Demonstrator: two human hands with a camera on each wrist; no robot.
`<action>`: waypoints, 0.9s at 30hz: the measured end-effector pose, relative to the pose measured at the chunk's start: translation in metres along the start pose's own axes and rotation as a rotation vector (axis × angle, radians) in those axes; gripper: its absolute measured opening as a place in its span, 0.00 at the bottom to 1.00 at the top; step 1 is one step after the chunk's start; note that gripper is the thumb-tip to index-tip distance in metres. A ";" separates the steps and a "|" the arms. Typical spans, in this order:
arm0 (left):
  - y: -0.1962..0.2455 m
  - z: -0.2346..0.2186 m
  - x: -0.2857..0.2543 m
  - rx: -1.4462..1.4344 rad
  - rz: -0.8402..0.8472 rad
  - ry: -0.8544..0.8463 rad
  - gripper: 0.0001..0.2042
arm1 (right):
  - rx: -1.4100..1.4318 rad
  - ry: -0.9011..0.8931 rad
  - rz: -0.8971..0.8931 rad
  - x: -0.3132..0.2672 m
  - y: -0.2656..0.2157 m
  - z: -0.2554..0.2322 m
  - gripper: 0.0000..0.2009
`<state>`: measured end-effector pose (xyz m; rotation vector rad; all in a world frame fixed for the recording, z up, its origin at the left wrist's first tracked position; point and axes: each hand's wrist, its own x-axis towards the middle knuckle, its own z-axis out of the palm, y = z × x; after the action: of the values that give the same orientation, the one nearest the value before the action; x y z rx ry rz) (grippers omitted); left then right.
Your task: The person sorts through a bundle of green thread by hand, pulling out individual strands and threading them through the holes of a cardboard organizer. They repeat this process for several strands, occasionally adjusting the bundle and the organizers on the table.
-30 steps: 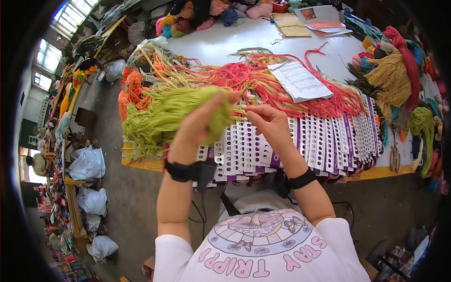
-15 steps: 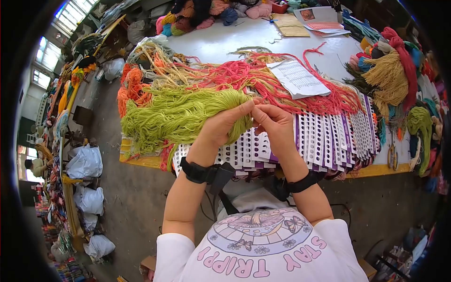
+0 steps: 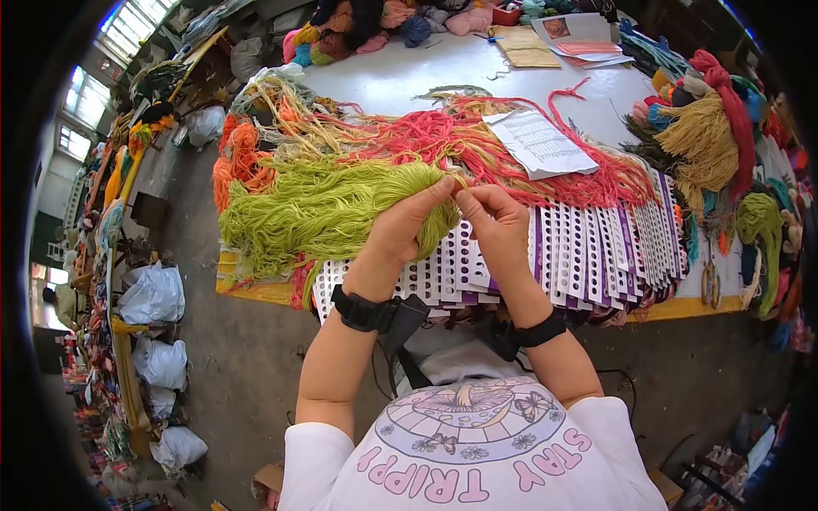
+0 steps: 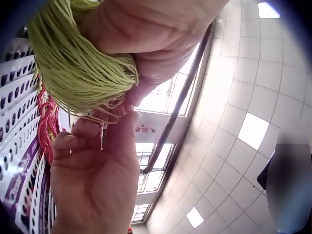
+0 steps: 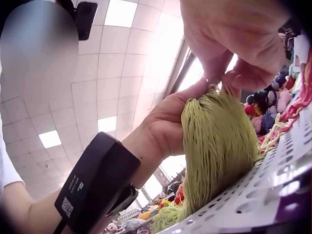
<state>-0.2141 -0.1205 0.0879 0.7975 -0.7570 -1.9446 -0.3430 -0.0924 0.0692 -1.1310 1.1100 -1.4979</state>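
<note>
1. Vs one second ago: lime-green yarn skein (image 3: 324, 209) was motion-blurred; now sharp, and my hands meet at its bunched end.
2. Vs half a second ago: near-identical pose, slight fingertip shift only.
3. Skein: stretched over the table (image 3: 383, 77)'s front-left corner, loose end toward the left edge, bunched end over the perforated cards (image 3: 588, 255) along the front edge.
4. My left hand (image 3: 400, 230): wrapped round the bunched end, thumb pointing at the right fingertips.
5. My right hand (image 3: 501, 226): fingers bent, thumb and index together, pinching thin strands at that end.
6. Both forearms angled inward from the front edge.
7. Pink-red yarn (image 3: 426, 132) behind skein, printed sheet (image 3: 541, 143) on it.
</note>
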 end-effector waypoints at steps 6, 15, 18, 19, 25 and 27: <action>0.088 -0.081 -0.020 -0.125 0.490 0.206 0.13 | 0.947 0.314 -0.020 0.032 -0.014 -0.185 0.11; 0.055 -0.064 -0.008 -0.200 0.240 0.028 0.07 | -0.071 0.364 -0.309 0.034 -0.052 -0.204 0.14; -0.004 0.003 0.017 0.128 -0.214 0.219 0.10 | 0.018 -0.224 0.255 0.030 -0.007 -0.087 0.14; -0.028 -0.009 0.032 0.208 -0.198 0.080 0.13 | -0.002 -0.320 0.267 0.027 0.002 -0.069 0.16; -0.038 -0.010 0.044 0.292 -0.252 -0.108 0.07 | 0.146 -0.465 0.383 0.025 0.006 -0.057 0.10; -0.038 -0.011 0.045 0.290 -0.262 -0.076 0.06 | 0.136 -0.466 0.380 0.025 0.006 -0.057 0.10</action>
<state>-0.2428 -0.1464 0.0420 1.0447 -1.0402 -2.1342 -0.4011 -0.1110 0.0571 -1.0349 0.8267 -0.9370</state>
